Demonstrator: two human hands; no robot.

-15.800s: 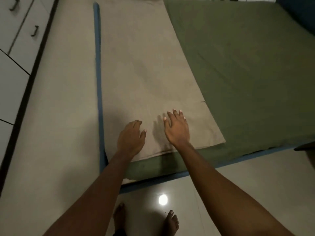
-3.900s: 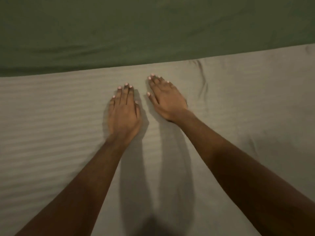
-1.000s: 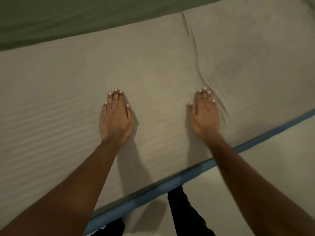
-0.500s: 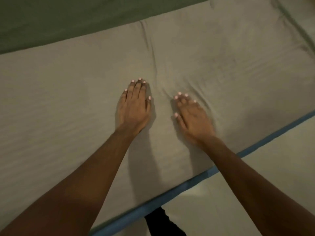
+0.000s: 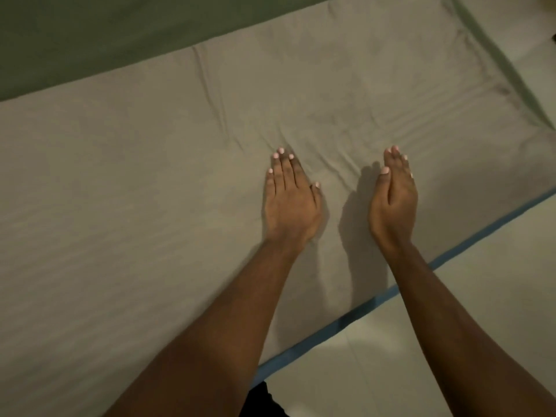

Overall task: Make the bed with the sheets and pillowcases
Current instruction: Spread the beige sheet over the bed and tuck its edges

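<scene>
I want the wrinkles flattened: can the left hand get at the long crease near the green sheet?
Probably yes. The left hand lies flat on the beige sheet, and only bare fabric lies between it and the long crease, though it must reach farther.

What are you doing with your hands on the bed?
A person is making the bed. The left hand lies flat on the beige sheet, which is spread over a green sheet. The right hand is beside it, straight and tilted onto its edge. Wrinkles show just ahead of the hands, so the smoothing isn't finished.
</scene>
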